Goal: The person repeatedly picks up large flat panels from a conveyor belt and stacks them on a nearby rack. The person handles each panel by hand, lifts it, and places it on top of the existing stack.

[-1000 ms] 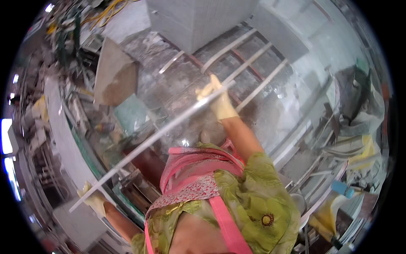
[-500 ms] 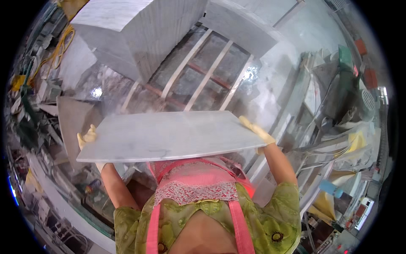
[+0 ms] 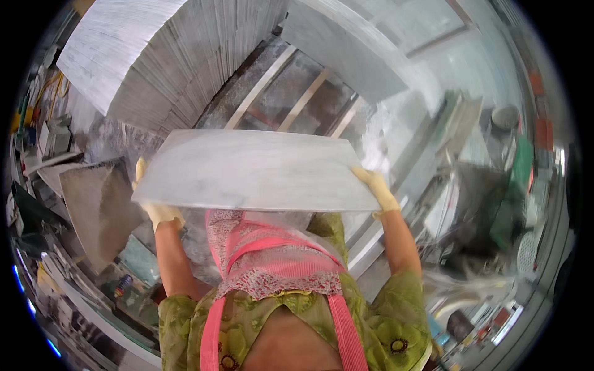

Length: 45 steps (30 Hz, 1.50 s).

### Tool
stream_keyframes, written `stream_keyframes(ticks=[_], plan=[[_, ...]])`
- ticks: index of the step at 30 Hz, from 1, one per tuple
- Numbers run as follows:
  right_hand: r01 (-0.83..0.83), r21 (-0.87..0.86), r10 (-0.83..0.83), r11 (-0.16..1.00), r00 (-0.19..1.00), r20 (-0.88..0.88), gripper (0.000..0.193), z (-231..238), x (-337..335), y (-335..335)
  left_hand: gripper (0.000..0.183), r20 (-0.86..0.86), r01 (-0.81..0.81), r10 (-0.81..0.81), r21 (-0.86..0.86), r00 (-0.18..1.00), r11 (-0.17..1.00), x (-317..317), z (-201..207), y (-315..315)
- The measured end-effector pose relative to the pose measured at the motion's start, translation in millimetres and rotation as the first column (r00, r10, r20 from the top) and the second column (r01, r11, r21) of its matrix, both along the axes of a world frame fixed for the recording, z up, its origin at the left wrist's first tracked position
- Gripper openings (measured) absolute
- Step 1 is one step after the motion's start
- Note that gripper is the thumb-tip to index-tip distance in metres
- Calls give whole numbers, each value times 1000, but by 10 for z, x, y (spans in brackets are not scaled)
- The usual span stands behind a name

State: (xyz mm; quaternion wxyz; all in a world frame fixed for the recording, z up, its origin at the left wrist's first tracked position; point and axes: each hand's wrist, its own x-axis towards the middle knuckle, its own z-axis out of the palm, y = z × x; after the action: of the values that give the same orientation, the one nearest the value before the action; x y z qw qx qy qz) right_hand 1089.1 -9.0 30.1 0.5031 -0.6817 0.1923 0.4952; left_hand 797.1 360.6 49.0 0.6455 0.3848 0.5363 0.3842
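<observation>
A wide, pale grey stone slab (image 3: 253, 170) is held out in front of my body, roughly level. My left hand (image 3: 162, 212), in a cream glove, grips its left end, with the thumb side showing at the edge. The slab's right end is gripped by my right hand (image 3: 378, 188), gloved the same way, with fingers along the edge. Fingers under the slab are hidden. Beyond it stands a large stack of similar slabs (image 3: 179, 68), packed upright face to face.
Pale wooden strips (image 3: 306, 99) lie on the wet floor past the slab. Another grey slab (image 3: 340, 49) leans at the back. A brown-grey stone piece (image 3: 99, 207) stands to my left. Scrap and a green cloth (image 3: 520, 173) crowd the right side.
The slab, still in both my hands, has moved farther forward, away from my body. My view has turned, so the stack looks larger and nearer.
</observation>
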Motion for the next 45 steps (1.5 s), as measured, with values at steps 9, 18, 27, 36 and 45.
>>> stream_keyframes(ticks=[9, 18, 27, 36, 45], plan=[[262, -33, -262, 964, 965, -7, 53, -1543, 1587, -706, 52, 28, 76, -73, -154, 997, 985, 2734, -985, 266], [423, -13, -421, 906, 904, 77, 54, -2524, 2419, -555, 51, 161, 280, -262, -104, 952, 954, 4465, -2449, 1030], [417, -14, -415, 909, 908, 65, 52, -2891, 2647, -381, 41, -480, 421, -365, 10, 798, 907, 4829, -2675, 1144], [389, 50, -392, 920, 918, 67, 58, -2892, 2844, -424, 41, -320, 413, -370, 78, 872, 907, 4915, -2917, 1425], [898, 145, -879, 415, 437, -190, 71, -2578, 3370, 118, 68, -75, 548, -544, 157, 836, 821, 5414, -1807, 932]])
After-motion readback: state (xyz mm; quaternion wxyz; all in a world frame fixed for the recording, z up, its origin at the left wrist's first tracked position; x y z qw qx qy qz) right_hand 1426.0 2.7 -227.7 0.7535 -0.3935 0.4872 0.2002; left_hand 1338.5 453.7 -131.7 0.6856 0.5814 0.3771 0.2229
